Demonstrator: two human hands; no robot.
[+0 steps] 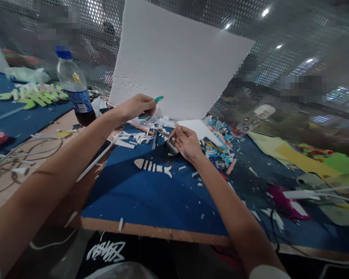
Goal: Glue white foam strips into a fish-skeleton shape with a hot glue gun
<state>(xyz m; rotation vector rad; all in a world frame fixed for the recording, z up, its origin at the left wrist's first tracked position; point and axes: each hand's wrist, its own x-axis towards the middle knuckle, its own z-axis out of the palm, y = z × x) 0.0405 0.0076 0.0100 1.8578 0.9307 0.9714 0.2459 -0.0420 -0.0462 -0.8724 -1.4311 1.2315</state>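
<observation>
My left hand [139, 106] is raised above the back of the blue mat [151, 193], its fingers closed on a slim teal object [159, 99] whose kind I cannot make out. My right hand [187, 142] is lower and to the right, with bent fingers at a grey metallic object with a dark end [171, 147]. Whether that object is lifted or lies on the mat is unclear. Nearer to me, a flat white fish skeleton [153, 166], cut in separate pieces, lies on the mat below both hands.
White scraps [141, 137] and blue offcuts [218, 155] litter the mat's back. A large white foam board [177, 58] leans behind. On the left stand a cola bottle [82, 101] and green cut pieces [36, 95]; on the right lie a magenta tool [286, 202] and coloured sheets [302, 159].
</observation>
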